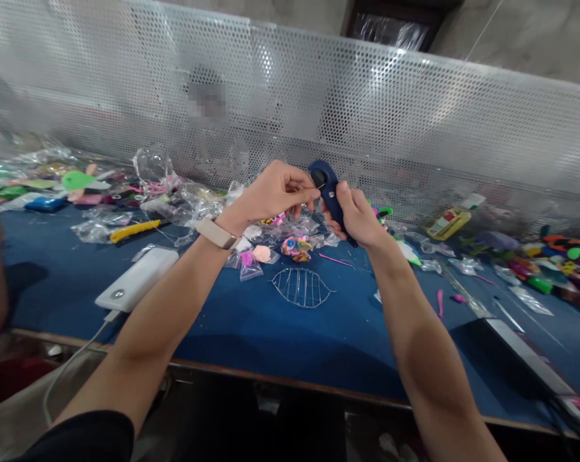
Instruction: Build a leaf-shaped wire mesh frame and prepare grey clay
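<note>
Left hand [280,191] pinching thin strand [321,186], right hand [355,213] gripping navy tool [333,204], wire frame [303,288] inside table edge [290,384]

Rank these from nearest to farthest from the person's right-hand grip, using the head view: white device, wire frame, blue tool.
From the right-hand grip:
1. Blue tool: held in it.
2. Wire frame: on the table, between the forearms.
3. White device: on the table's left, beside the left forearm.
</note>
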Action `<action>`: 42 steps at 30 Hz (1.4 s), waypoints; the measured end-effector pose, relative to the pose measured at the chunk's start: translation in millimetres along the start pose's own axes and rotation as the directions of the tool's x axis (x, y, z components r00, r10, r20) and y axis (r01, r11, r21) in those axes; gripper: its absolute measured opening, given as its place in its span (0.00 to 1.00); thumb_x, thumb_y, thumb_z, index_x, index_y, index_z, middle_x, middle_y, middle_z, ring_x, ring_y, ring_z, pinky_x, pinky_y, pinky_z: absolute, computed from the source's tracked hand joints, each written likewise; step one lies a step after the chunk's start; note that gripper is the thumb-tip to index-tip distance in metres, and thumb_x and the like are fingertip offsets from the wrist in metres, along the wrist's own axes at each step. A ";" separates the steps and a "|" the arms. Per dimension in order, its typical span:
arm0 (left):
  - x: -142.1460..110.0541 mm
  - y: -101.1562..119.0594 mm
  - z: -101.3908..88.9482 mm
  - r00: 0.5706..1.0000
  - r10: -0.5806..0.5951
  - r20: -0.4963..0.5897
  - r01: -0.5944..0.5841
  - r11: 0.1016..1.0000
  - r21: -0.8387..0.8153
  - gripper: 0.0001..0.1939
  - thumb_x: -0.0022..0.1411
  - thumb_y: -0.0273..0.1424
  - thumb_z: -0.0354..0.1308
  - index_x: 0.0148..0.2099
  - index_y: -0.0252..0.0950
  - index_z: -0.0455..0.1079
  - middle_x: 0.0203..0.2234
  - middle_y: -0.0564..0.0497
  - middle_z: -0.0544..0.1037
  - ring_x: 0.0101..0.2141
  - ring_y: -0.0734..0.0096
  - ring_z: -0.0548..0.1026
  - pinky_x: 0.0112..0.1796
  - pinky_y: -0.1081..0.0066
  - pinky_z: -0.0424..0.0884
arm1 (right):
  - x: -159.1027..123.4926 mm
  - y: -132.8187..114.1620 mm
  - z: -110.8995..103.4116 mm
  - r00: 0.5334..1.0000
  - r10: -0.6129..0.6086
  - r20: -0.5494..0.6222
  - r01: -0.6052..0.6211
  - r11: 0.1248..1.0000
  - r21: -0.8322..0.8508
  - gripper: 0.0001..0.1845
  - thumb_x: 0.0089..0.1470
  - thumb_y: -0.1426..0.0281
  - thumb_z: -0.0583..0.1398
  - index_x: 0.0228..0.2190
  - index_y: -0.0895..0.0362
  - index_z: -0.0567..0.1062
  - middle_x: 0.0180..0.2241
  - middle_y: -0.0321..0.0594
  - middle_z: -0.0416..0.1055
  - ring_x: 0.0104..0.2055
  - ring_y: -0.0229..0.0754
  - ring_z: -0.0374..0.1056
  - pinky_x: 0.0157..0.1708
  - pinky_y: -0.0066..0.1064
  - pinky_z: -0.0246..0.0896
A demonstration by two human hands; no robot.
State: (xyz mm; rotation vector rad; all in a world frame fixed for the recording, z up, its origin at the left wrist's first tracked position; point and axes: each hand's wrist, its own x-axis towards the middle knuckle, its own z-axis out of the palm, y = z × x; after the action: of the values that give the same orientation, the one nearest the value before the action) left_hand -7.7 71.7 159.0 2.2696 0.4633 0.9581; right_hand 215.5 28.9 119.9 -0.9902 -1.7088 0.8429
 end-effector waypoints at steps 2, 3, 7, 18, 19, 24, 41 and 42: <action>0.5 -2.3 0.2 1.000 -0.006 0.013 0.007 1.000 -0.021 0.20 0.71 0.49 0.67 0.37 0.36 0.79 0.29 0.47 0.84 0.23 0.74 0.77 0.28 0.70 0.74 | 0.2 1.5 -0.9 1.000 0.011 0.008 -0.011 1.000 0.002 0.38 0.61 0.28 0.53 0.34 0.51 0.72 0.15 0.28 0.60 0.12 0.33 0.53 0.10 0.30 0.45; 0.8 -4.0 0.2 1.000 -0.009 0.017 0.009 1.000 -0.030 0.20 0.70 0.49 0.68 0.37 0.36 0.79 0.29 0.47 0.84 0.23 0.74 0.77 0.28 0.70 0.74 | 0.1 1.7 -1.5 1.000 0.015 0.006 -0.015 1.000 0.003 0.38 0.61 0.28 0.53 0.34 0.51 0.72 0.15 0.28 0.60 0.12 0.33 0.53 0.10 0.29 0.45; 2.3 -11.7 0.2 0.999 -0.021 0.035 0.022 0.999 -0.023 0.24 0.69 0.53 0.68 0.35 0.36 0.77 0.28 0.46 0.83 0.23 0.73 0.77 0.26 0.71 0.72 | -2.0 -0.1 -4.4 0.996 0.080 0.047 -0.081 0.997 0.010 0.37 0.62 0.30 0.55 0.37 0.52 0.75 0.18 0.32 0.67 0.16 0.36 0.62 0.14 0.31 0.57; 9.6 -32.3 5.3 0.972 0.001 -0.234 0.040 0.985 0.168 0.08 0.72 0.36 0.65 0.41 0.38 0.76 0.27 0.50 0.79 0.30 0.69 0.78 0.38 0.66 0.76 | -4.7 18.3 -15.8 0.944 0.239 0.226 -0.262 0.962 0.081 0.38 0.58 0.29 0.59 0.42 0.51 0.81 0.29 0.43 0.79 0.35 0.51 0.79 0.34 0.44 0.80; 11.4 -37.6 3.8 0.960 0.013 -0.280 0.041 0.982 0.186 0.06 0.72 0.35 0.64 0.43 0.38 0.76 0.28 0.50 0.79 0.32 0.68 0.78 0.40 0.66 0.76 | -4.3 19.2 -18.2 0.939 0.250 0.238 -0.266 0.963 0.036 0.38 0.58 0.30 0.59 0.40 0.51 0.80 0.31 0.44 0.80 0.36 0.51 0.79 0.36 0.45 0.80; 17.1 -66.6 -6.5 0.965 -0.018 -0.261 0.078 0.972 0.224 0.06 0.71 0.31 0.61 0.39 0.37 0.75 0.30 0.49 0.80 0.37 0.66 0.79 0.45 0.65 0.75 | 5.1 42.9 -36.0 0.930 0.351 0.107 -0.202 0.732 -0.651 0.33 0.62 0.35 0.59 0.39 0.52 0.79 0.43 0.51 0.83 0.47 0.59 0.79 0.56 0.54 0.74; 10.9 -98.2 17.9 0.990 -0.085 -0.114 0.116 0.947 0.300 0.08 0.64 0.22 0.61 0.38 0.39 0.66 0.35 0.50 0.80 0.36 0.67 0.78 0.44 0.65 0.72 | 2.7 114.6 -79.2 0.766 0.641 0.043 -0.226 0.331 -0.916 0.23 0.47 0.59 0.75 0.42 0.57 0.84 0.52 0.57 0.83 0.57 0.64 0.79 0.60 0.50 0.73; 10.7 -98.9 19.4 0.992 -0.067 -0.104 0.096 0.950 0.298 0.08 0.64 0.22 0.60 0.38 0.39 0.66 0.36 0.50 0.79 0.36 0.67 0.78 0.44 0.65 0.72 | 4.3 106.9 -76.1 0.804 0.593 0.029 -0.239 0.368 -0.899 0.19 0.48 0.58 0.75 0.40 0.56 0.83 0.49 0.55 0.84 0.55 0.63 0.80 0.59 0.50 0.74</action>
State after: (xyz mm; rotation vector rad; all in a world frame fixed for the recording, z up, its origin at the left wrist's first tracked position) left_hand 6.4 143.0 88.3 2.4596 0.7860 1.0104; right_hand 312.1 86.4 52.0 -2.1934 -2.2984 0.3970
